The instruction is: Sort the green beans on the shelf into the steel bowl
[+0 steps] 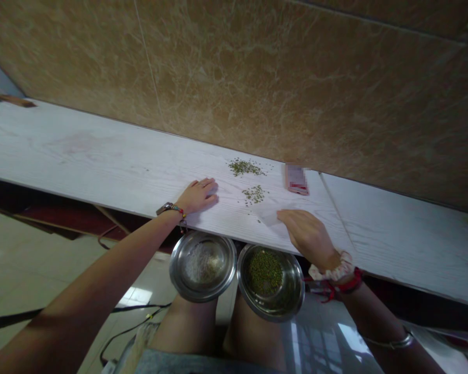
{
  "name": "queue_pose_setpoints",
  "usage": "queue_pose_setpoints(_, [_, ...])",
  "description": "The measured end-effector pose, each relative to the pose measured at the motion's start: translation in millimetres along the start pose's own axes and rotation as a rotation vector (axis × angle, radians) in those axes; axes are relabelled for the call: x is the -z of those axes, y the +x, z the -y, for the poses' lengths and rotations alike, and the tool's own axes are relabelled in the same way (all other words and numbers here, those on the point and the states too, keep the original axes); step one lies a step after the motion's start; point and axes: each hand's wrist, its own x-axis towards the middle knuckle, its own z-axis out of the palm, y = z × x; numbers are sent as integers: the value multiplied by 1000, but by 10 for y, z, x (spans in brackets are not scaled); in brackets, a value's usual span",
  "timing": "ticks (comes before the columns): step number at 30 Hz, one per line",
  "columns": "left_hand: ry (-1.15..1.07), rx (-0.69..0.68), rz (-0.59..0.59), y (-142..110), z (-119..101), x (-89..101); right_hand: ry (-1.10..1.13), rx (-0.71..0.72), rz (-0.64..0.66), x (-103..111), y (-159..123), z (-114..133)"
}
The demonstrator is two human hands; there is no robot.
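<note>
My left hand lies flat on the white wood-grain board, fingers spread and nothing in them. My right hand is closed, pinching what looks like a thin, pale, see-through sheet against the board. Between the hands, a loose patch of small green beans is scattered just beyond the sheet. A denser heap of green beans lies farther back, towards the wall. Below the board's front edge, a steel bowl with many green beans rests by my right knee.
Another steel bowl, holding whitish contents, stands by my left knee. A phone in a pink case lies right of the beans. The tiled wall bounds the board's back. A black cable runs across the floor at lower left.
</note>
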Motion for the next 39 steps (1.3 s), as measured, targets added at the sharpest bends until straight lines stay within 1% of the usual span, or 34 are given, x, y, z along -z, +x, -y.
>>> queue_pose_setpoints(2, [-2, 3, 0, 2, 5, -4, 15, 9, 14, -41, 23, 22])
queue_pose_setpoints(4, [-5, 1, 0, 5, 14, -17, 27, 7, 32, -38, -3, 47])
queue_pose_setpoints(9, [-9, -15, -29, 12, 41, -63, 52, -2, 56, 117, -147, 65])
queue_pose_setpoints(12, [-7, -23, -39, 17, 56, -83, 29, -17, 44, 165, -146, 46])
queue_pose_setpoints(15, [-14, -25, -46, 21, 68, -94, -5, -29, 17, 102, -53, 39])
queue_pose_setpoints(18, [-13, -26, -56, 25, 76, -100, -6, -4, 13, -5, 47, 53])
queue_pose_setpoints(21, [-5, -29, -53, 29, 82, -104, 28, 10, 31, -42, 55, 72])
queue_pose_setpoints(23, [0, -33, -47, 32, 83, -107, 42, 18, 40, -2, 4, 80])
queue_pose_setpoints(26, [-1, -29, -49, 34, 82, -111, 50, 33, 42, 112, -96, 76])
queue_pose_setpoints(30, [-11, -23, -37, 29, 69, -100, 25, 7, 28, 196, -152, 20])
queue_pose_setpoints(34, [3, -2, -20, 23, 39, -65, -58, -59, 12, 122, -128, -81])
queue_pose_setpoints(37, [9, 9, -14, 21, 25, -45, -98, -73, 41, 61, -135, -109])
queue_pose_setpoints(39, [12, 4, -15, 20, 26, -43, -93, -74, 62, 59, -167, -88])
